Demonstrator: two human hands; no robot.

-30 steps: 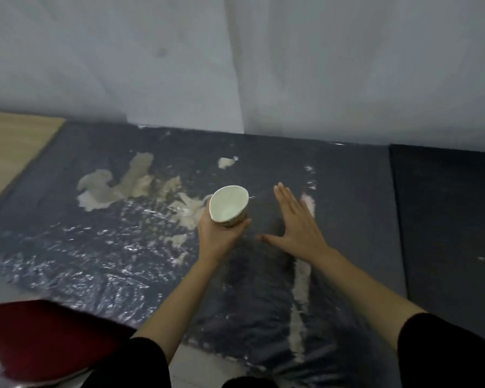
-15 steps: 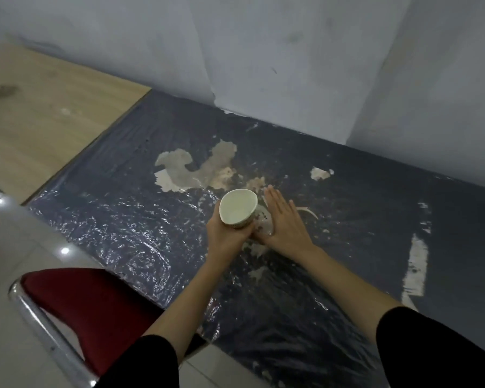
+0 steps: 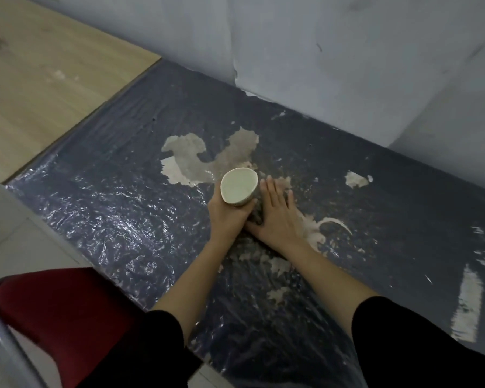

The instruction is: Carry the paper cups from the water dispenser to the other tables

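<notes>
Gripping a paper cup (image 3: 239,186), the left hand (image 3: 228,215) is wrapping its fingers round the lower wall, thumb side toward the camera. Cup is tilting, mouth facing up and toward the lens, pale inside showing; whether anything is in it cannot be told. It is sitting near frame centre, above the dark desk (image 3: 129,175), base hidden behind the hand, so contact with the surface cannot be told.

Right hand (image 3: 277,214) is lying flat and open at the cup's 3 o'clock, fingers together and pointing to 12 o'clock, palm down on the desk, holding nothing. Its thumb is touching the left hand at the heel.

Desk is wearing a crinkled clear film, glinting at 9 o'clock. Pale worn patches (image 3: 202,158) are showing at the cup's 11 o'clock, with smaller ones under the right forearm. Both black sleeves (image 3: 403,345) are entering from 6 o'clock.

A wood-tone desk (image 3: 39,74) is butting against the dark one at 10 o'clock. Red chair (image 3: 59,317) with a metal frame is standing at 7 o'clock. Grey wall (image 3: 319,51) is running along 12 o'clock.
</notes>
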